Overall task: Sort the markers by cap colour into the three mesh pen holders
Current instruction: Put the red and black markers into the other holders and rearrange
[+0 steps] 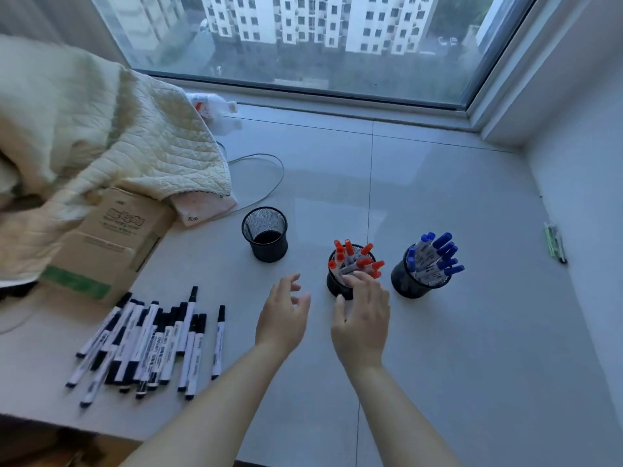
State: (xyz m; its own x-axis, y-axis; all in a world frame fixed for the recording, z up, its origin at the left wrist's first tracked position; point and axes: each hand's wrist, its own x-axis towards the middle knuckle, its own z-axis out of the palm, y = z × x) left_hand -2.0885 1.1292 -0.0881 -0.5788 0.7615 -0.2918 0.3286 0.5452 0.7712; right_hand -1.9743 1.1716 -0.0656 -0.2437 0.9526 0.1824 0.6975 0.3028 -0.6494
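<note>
My right hand [362,311] hides the front of the red markers' holder [337,284]. The quilt [101,129] covers most of a bottle [212,106] and box [111,237].

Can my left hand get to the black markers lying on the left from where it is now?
Probably yes. The left hand is open and holds nothing, and only bare sill separates it from the black markers.

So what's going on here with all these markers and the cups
A person is sorting markers by cap colour. The red-capped markers stand in the middle holder and the blue-capped markers in the right holder. The left holder is empty; the black-capped markers lie on the sill. The right hand touches the red holder, and the left hand hovers open.
</note>
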